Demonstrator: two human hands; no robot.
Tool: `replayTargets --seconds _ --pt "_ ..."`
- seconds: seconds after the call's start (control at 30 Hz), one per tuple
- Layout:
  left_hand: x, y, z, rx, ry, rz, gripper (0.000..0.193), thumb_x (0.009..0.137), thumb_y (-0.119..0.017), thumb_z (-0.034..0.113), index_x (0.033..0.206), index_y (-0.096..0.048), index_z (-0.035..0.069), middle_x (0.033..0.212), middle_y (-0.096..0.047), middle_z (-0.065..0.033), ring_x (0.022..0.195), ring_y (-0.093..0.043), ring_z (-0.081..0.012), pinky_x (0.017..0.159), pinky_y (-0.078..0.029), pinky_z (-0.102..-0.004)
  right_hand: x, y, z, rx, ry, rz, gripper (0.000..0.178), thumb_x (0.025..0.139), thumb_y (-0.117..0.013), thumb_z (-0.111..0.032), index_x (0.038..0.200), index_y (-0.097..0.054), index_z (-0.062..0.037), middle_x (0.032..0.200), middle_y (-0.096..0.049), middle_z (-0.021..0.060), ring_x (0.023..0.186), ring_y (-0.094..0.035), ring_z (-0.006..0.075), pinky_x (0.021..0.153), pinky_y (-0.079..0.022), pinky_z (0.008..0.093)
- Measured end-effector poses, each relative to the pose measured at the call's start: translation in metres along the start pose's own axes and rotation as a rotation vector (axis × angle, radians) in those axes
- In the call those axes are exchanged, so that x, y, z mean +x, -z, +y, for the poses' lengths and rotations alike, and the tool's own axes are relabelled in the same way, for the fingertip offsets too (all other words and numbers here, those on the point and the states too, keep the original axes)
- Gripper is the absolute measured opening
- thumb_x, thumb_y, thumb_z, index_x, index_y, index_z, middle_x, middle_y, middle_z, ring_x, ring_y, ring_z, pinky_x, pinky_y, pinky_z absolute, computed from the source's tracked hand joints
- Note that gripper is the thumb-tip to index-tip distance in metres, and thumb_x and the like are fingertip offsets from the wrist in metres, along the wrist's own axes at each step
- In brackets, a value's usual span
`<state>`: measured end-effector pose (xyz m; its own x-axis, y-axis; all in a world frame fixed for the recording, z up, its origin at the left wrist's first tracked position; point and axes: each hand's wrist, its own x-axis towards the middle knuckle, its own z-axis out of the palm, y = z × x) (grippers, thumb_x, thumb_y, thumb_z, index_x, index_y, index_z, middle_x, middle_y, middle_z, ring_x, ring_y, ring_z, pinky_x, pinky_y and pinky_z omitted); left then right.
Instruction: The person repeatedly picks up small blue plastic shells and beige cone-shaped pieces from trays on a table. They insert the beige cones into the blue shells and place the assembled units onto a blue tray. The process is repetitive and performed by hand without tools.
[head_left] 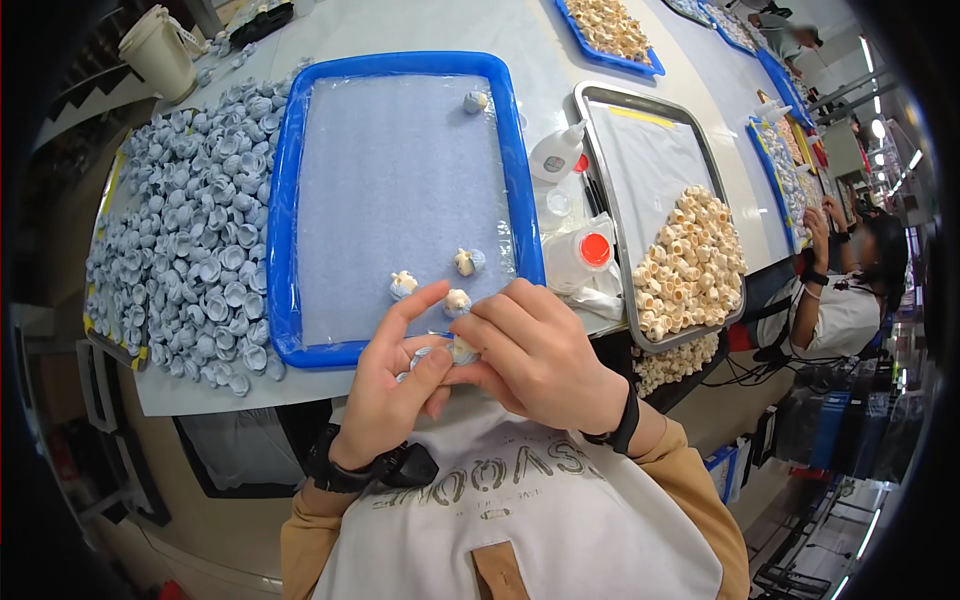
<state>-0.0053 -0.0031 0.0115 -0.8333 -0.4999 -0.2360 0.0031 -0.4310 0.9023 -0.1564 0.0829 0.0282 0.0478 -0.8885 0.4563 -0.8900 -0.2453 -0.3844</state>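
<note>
Both my hands meet just over the near edge of a blue tray (283, 215) lined with clear film. My left hand (385, 385) is closed round pale blue cup-shaped pieces (419, 357), partly hidden by its thumb. Between the fingertips of my right hand (540, 350) is a small cream piece (464, 350), held close against the blue ones; whether they touch cannot be made out. Joined blue-and-cream pieces (403, 285) lie in the near part of the tray, and another joined piece (475, 101) sits by its far right corner.
Left of the tray spreads a heap of blue cups (195, 230). To its right are a white squeeze bottle (557, 153), a red-capped jar (580, 258) and a metal tray (640, 150) holding cream pieces (695, 265). A pitcher (160, 50) stands far left; a co-worker (845, 290) sits at right.
</note>
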Motion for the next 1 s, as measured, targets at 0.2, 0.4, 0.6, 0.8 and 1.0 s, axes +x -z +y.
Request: replayTargets --seconds 0.2,0.4,0.6,0.8,1.0 --pt "-0.031 0.033 0.005 0.18 -0.259 0.142 0.031 0.094 -0.044 0.017 0.118 -0.043 -0.002 0.063 -0.051 -0.001 0.049 -0.04 -0.0039 0.043 -0.03 -0.0195 0.001 -0.008 0.005 -0.049 -0.119 -0.053 0.03 0.07 -0.07 -0.02 0.09 -0.057 -0.0026 0.084 -0.052 0.0069 0.076 -0.05 0.0214 0.064 -0.04 0.0314" --pt "-0.033 0.037 0.014 -0.322 -0.454 0.154 0.026 0.093 -0.043 0.027 0.099 -0.044 0.002 0.068 -0.038 -0.0039 0.044 -0.033 -0.009 0.04 -0.027 -0.0218 0.012 -0.025 0.003 -0.107 -0.224 -0.109 0.026 0.069 -0.069 -0.016 0.088 -0.057 -0.0024 0.085 -0.05 0.0083 0.081 -0.049 0.0229 0.066 -0.04 0.0315" --pt "-0.029 0.031 0.003 -0.117 -0.343 0.133 0.03 0.088 -0.047 0.027 0.101 -0.043 0.0 0.076 -0.042 -0.0063 0.047 -0.037 -0.0091 0.041 -0.029 -0.0192 0.013 -0.028 0.0 -0.063 -0.19 -0.162 0.031 0.067 -0.071 -0.014 0.094 -0.059 -0.0054 0.088 -0.049 0.0075 0.083 -0.049 0.0222 0.067 -0.041 0.0317" --pt "-0.019 0.022 0.007 0.585 -0.272 0.263 0.026 0.08 -0.061 0.009 0.104 -0.053 0.001 0.074 -0.046 -0.0003 0.056 -0.038 -0.004 0.048 -0.03 -0.0188 0.012 -0.021 0.003 0.032 -0.205 -0.078 0.044 0.066 -0.073 -0.016 0.105 -0.058 -0.0034 0.09 -0.049 0.0094 0.084 -0.05 0.0243 0.068 -0.041 0.0334" --pt "-0.006 0.01 0.007 1.098 -0.416 0.239 0.04 0.068 -0.073 0.006 0.106 -0.061 0.007 0.071 -0.049 -0.0064 0.053 -0.045 -0.0181 0.049 -0.04 -0.028 -0.022 0.07 0.016 0.035 -0.396 0.096 0.046 0.064 -0.074 -0.006 0.107 -0.06 -0.0059 0.099 -0.058 0.0124 0.087 -0.058 0.0274 0.071 -0.048 0.0355"
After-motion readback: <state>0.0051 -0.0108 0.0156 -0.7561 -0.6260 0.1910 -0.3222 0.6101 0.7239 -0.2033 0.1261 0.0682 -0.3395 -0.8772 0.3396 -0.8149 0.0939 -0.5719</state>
